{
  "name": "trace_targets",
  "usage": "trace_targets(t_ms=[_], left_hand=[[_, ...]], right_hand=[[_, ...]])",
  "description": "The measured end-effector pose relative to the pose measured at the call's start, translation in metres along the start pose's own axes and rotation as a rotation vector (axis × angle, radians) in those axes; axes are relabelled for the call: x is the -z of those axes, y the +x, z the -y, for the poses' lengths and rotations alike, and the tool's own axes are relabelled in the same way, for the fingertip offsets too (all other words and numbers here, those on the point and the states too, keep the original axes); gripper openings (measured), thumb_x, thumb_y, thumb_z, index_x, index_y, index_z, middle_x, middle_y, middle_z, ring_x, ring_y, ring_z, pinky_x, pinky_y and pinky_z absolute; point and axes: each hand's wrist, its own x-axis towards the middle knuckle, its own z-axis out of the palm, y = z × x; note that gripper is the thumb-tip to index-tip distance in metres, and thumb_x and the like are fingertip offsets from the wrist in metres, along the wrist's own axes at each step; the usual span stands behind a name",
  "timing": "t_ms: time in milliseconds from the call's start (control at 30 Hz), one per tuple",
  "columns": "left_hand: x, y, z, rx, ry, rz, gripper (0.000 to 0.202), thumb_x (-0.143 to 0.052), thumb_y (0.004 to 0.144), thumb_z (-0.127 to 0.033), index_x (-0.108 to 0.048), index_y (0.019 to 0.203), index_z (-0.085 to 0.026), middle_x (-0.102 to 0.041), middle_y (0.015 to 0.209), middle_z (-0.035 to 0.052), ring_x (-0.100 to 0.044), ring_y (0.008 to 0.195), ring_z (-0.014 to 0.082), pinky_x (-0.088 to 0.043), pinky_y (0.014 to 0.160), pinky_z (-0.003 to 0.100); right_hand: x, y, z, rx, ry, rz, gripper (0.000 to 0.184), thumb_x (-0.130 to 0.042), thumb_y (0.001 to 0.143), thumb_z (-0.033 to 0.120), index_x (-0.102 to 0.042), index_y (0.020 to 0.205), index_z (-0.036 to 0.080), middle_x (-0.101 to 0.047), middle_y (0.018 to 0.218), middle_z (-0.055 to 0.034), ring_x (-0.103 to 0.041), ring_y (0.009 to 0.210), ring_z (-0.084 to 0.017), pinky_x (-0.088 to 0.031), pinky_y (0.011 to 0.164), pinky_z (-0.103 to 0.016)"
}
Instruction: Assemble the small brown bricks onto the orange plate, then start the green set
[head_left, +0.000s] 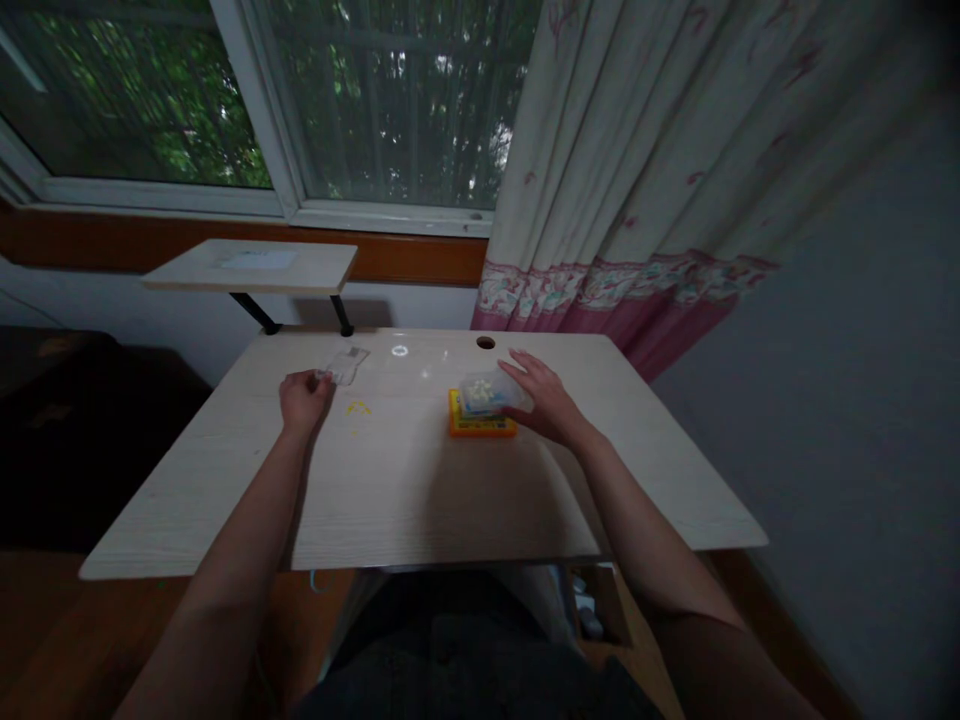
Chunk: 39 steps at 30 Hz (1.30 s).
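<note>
My left hand (303,398) rests on the pale wooden desk (420,490), fingers curled, pinching the corner of a small clear plastic lid (347,364). My right hand (544,398) lies with fingers stretched out against the right side of a clear plastic box (489,392) holding small pale pieces. That box sits on top of an orange flat box (480,426). A small yellow curved piece (359,407) lies on the desk between my hands.
A raised shelf (251,266) on black legs stands at the desk's back left. A cable hole (485,343) is at the back edge. A window and a patterned curtain (637,200) are behind. A grey wall is to the right.
</note>
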Motion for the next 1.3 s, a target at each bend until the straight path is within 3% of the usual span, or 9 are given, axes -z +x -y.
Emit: trace_targets(t_ms=[167,500,633,767,833,933,1000,1167,1300], left_hand=[[-0.007,0.001,0.002,-0.076,0.168,-0.065,0.038,-0.053,0.086,-0.047,-0.062,0.092,-0.011,-0.06,0.096,0.0117,-0.049,0.106,0.0265,-0.035,0.102,0.041],[-0.008,-0.005,-0.006,-0.096,0.159,-0.083,0.041,-0.043,0.093,-0.041,-0.061,0.106,-0.007,-0.058,0.109,0.0188,-0.047,0.111,0.0323,-0.032,0.103,0.052],[0.007,-0.01,-0.018,-0.138,0.051,-0.155,0.038,-0.042,0.093,-0.033,-0.057,0.119,-0.008,-0.056,0.113,0.0174,-0.047,0.115,0.029,-0.036,0.105,0.046],[0.033,-0.035,-0.062,-0.287,-0.179,-0.177,0.037,-0.049,0.092,-0.032,-0.055,0.126,-0.016,-0.051,0.123,0.0147,-0.046,0.12,0.0269,-0.039,0.105,0.046],[0.043,-0.056,-0.09,-0.401,-0.328,-0.068,0.039,-0.05,0.093,-0.036,-0.054,0.128,-0.019,-0.051,0.126,0.0129,-0.046,0.122,0.0265,-0.041,0.104,0.046],[0.044,-0.092,-0.126,-0.574,-0.616,0.337,0.054,-0.052,0.092,-0.045,-0.043,0.141,-0.024,-0.047,0.138,0.0136,-0.049,0.124,0.0263,-0.044,0.103,0.044],[0.035,-0.114,-0.139,-0.573,-0.82,0.575,0.075,-0.061,0.086,-0.052,-0.031,0.15,-0.025,-0.04,0.147,0.0153,-0.044,0.132,0.0296,-0.042,0.105,0.044],[0.005,-0.142,-0.142,-0.276,-1.053,0.672,0.078,-0.071,0.08,-0.047,-0.037,0.146,-0.025,-0.055,0.131,0.0141,-0.057,0.118,0.0273,-0.047,0.1,0.041],[-0.006,-0.154,-0.133,-0.202,-1.036,0.722,0.08,-0.08,0.071,-0.038,-0.045,0.142,-0.024,-0.057,0.125,0.0126,-0.061,0.111,0.0264,-0.05,0.095,0.039]], right_hand=[[-0.013,0.004,-0.01,0.06,0.038,0.119,0.075,-0.068,0.081,0.046,-0.039,0.147,0.024,-0.036,0.155,-0.0126,-0.03,0.144,-0.031,-0.03,0.114,-0.053],[-0.026,0.004,-0.017,0.047,0.123,0.077,0.062,-0.062,0.088,0.042,-0.043,0.145,0.025,-0.049,0.141,-0.0152,-0.047,0.13,-0.029,-0.042,0.105,-0.051],[-0.02,0.007,0.002,0.062,0.122,-0.031,0.059,-0.058,0.09,0.046,-0.046,0.144,0.024,-0.047,0.14,-0.0166,-0.045,0.129,-0.031,-0.041,0.105,-0.052],[-0.019,0.005,0.044,0.11,0.244,-0.148,0.058,-0.047,0.095,0.05,-0.042,0.146,0.024,-0.045,0.14,-0.0159,-0.044,0.13,-0.029,-0.039,0.108,-0.051],[-0.023,0.003,0.067,0.123,0.302,-0.158,0.058,-0.046,0.094,0.053,-0.042,0.146,0.026,-0.046,0.138,-0.0146,-0.044,0.128,-0.028,-0.04,0.106,-0.05],[-0.031,-0.003,0.094,0.101,0.326,-0.145,0.051,-0.044,0.096,0.051,-0.047,0.142,0.029,-0.045,0.139,-0.0129,-0.044,0.129,-0.028,-0.041,0.106,-0.051],[-0.037,-0.01,0.105,0.08,0.307,-0.126,0.048,-0.043,0.097,0.048,-0.048,0.141,0.031,-0.044,0.141,-0.0122,-0.043,0.131,-0.028,-0.04,0.108,-0.05],[-0.054,-0.033,0.113,0.05,0.248,-0.121,0.051,-0.046,0.097,0.04,-0.038,0.147,0.039,-0.045,0.146,-0.0083,-0.043,0.135,-0.028,-0.042,0.108,-0.053],[-0.063,-0.048,0.115,0.063,0.221,-0.107,0.056,-0.045,0.097,0.035,-0.03,0.151,0.039,-0.046,0.148,-0.0063,-0.045,0.135,-0.026,-0.044,0.109,-0.051]])
